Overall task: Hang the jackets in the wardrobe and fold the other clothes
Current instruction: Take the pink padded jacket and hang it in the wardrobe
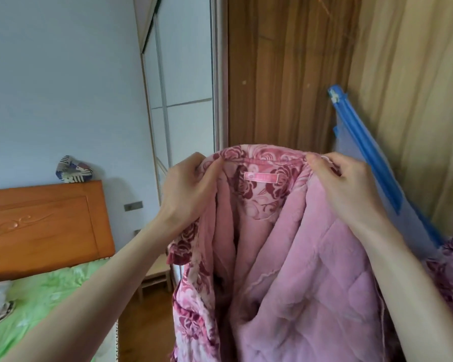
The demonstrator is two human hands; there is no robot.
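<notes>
Both hands, left hand (pixel 187 184) and right hand (pixel 348 184), pinch the collar of the pink quilted floral-print jacket (pixel 285 257), held up before the wooden wardrobe interior (pixel 285 74). Hanging step appears in progress; the next move likely requires a hanger, none visible.

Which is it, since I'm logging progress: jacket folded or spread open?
Spread open. Left hand and right hand pinch the jacket at its collar, lining and label facing the camera.

jacket (pixel 285 257): pink quilted lining, dark red rose pattern outside
label (pixel 261 177): pink
bedsheet (pixel 45 296): light green, pale flowers
headboard (pixel 42 226): orange wood
wardrobe (pixel 285 74): brown wood grain
bar (pixel 364 147): blue
</notes>
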